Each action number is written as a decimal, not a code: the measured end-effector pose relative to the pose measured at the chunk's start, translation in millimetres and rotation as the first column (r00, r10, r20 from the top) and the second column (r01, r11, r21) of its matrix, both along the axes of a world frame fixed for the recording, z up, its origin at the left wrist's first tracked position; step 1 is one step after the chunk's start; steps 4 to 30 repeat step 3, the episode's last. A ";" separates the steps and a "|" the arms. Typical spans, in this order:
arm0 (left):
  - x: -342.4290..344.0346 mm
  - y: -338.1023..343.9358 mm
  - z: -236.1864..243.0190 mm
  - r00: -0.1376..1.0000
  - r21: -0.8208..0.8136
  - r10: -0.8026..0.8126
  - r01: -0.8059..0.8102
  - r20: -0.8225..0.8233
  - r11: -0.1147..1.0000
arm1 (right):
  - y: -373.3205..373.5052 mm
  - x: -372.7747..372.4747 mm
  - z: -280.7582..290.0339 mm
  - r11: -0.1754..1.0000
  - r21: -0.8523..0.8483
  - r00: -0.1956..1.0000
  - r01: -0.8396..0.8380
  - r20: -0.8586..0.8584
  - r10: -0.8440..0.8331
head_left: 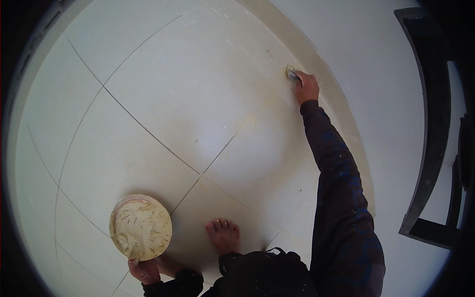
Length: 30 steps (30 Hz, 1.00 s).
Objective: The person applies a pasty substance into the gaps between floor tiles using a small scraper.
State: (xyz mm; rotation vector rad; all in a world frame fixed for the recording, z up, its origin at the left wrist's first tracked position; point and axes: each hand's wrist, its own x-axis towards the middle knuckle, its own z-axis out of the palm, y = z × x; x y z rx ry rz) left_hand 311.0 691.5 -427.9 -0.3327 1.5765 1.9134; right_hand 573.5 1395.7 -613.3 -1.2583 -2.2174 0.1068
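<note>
At the lower left, my left hand (143, 271) grips the rim of a round tub (113, 232). Thick beige paste (141, 225) with a rough, stirred surface fills it. My right arm is stretched far forward to the right. At its end, my right hand (308, 88) is closed around a small flat spreader (291, 73) with beige paste along its edge. The spreader is at the tiled floor (163, 99), close to the baseboard; whether its edge touches the floor I cannot tell. Beige smears (250, 120) mark a floor joint nearby.
A beige baseboard (341, 109) curves along the white wall (346, 54) on the right. Beyond it is a dark frame (428, 109). Dark joints divide the large light tiles. My bare foot (223, 235) stands to the right of the tub.
</note>
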 end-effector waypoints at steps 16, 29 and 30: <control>-2.8 -9.3 -4.1 1.000 0.037 -0.013 0.013 -0.003 0.999 | -33.0 8.3 13.5 0.966 -0.150 0.971 -0.209 0.083 0.223; -2.8 -9.3 -4.1 1.000 0.037 -0.013 0.013 -0.003 0.999 | -33.0 8.3 13.5 0.966 -0.150 0.971 -0.209 0.083 0.223; -2.8 -9.3 -4.1 1.000 0.037 -0.013 0.013 -0.003 0.999 | -33.0 8.3 13.5 0.966 -0.150 0.971 -0.209 0.083 0.223</control>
